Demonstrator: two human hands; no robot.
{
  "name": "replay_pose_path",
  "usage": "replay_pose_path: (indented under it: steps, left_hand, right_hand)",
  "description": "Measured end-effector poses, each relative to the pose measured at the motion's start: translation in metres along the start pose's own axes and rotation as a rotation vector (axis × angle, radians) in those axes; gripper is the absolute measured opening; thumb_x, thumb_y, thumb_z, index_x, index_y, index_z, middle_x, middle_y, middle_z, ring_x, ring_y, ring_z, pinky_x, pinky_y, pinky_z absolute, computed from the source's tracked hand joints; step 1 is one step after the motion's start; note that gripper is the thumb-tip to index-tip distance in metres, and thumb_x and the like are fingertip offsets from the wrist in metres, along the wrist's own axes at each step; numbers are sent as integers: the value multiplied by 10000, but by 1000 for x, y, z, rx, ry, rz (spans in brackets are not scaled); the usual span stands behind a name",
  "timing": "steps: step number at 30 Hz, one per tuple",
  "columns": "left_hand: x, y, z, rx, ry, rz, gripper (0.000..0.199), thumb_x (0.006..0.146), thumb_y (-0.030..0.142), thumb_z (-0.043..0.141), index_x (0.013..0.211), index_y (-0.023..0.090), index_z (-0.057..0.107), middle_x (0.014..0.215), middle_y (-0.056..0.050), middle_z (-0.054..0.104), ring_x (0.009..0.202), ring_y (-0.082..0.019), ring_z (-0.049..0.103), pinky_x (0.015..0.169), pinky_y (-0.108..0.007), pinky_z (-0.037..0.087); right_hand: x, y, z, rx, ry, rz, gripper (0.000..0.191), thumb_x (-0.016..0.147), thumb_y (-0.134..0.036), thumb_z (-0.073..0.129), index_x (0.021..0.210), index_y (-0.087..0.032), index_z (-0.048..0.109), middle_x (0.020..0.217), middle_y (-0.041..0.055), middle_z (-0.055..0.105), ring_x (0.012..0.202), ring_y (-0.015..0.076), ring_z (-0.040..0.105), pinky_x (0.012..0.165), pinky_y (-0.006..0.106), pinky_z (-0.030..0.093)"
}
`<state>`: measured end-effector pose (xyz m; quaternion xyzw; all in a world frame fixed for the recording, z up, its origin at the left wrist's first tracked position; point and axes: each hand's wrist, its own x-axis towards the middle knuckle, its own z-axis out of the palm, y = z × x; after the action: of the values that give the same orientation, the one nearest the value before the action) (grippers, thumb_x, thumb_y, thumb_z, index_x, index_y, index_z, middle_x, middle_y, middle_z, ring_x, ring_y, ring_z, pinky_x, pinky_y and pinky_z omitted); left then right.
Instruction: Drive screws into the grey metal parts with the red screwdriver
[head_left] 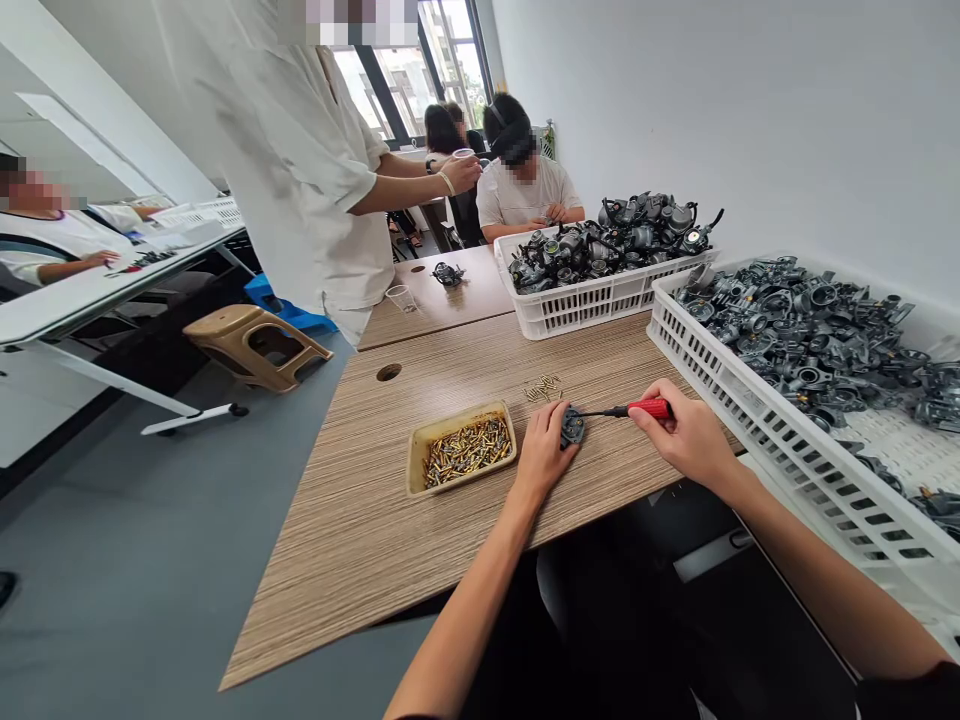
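My left hand (547, 450) is closed around a small dark grey metal part (573, 427) resting on the wood-grain table, and covers its left side. In my right hand (686, 437) is a screwdriver (651, 409) with a red handle and black shaft. Its shaft points left, and the tip meets the grey part. Just beyond my left hand lies a loose pile of small brass-coloured pieces (543, 388). To the left of that hand stands a shallow tub (415, 474) holding many small brass and silver pieces (469, 449).
A white crate (660, 318) of similar grey parts borders the table's right side. Behind it, another white crate (531, 318) holds black assemblies. A clear cup (402, 298) and one assembly (448, 274) sit farther back. A person (315, 180) stands at the left edge; another sits opposite.
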<state>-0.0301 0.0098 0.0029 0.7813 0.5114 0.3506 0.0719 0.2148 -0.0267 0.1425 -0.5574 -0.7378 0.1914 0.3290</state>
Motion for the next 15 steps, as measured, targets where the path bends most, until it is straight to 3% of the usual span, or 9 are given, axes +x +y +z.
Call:
replay_pose_path:
  steps: [9,15]
  left_hand:
    - [0,0,-2,17,-16,-16,740,834,129,687,1515,249,421,1471,-121,574,1362,-311,541,1193,-488,439]
    - [0,0,-3,1,-21,-21,732,839,131,681,1515,255,432,1481,-118,568,1365,-309,544,1187,-487,453]
  right_hand:
    - [5,7,0,-36,51,20,383,952,-576,583,762,-261,480,555,-46,525,523,162,507,584,284,330]
    - [7,13,4,-27,72,45,388,948,-587,596,757,-261,509,576,-41,565,535,161,520,594,286,338]
